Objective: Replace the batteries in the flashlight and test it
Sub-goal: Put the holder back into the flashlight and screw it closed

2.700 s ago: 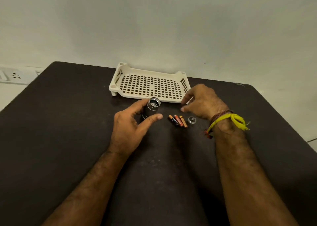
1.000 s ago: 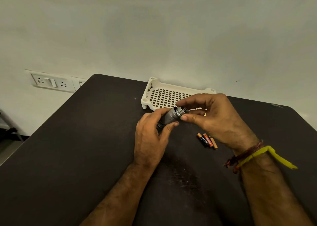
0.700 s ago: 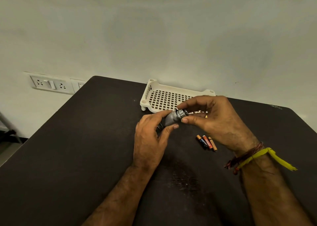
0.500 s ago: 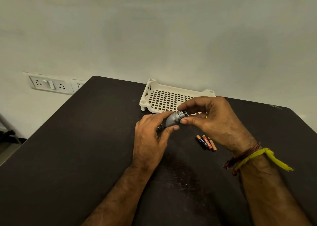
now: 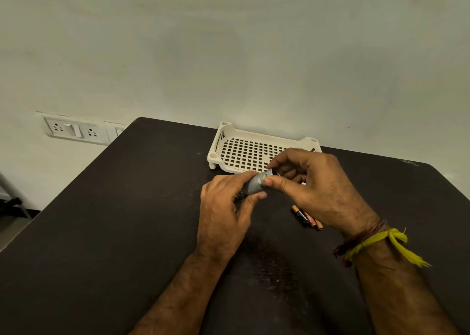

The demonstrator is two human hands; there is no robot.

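Observation:
A small grey metal flashlight [image 5: 255, 184] is held above the dark table [image 5: 127, 220], tilted with its far end up to the right. My left hand [image 5: 223, 212] grips its body between thumb and fingers. My right hand [image 5: 312, 189] pinches the end cap at the upper end with thumb and forefinger. Three small batteries [image 5: 306, 217] lie side by side on the table, partly under my right hand.
A cream perforated plastic tray [image 5: 244, 151] sits at the table's far edge against the wall, just behind my hands. Wall sockets and a switch [image 5: 73, 131] are at the left. A yellow and red thread band [image 5: 376, 243] is on my right wrist.
Earlier the flashlight stood on the table with the cap lying beside the batteries. Both hands now hold it lifted, the cap at its end. Over the last second, hardly any movement.

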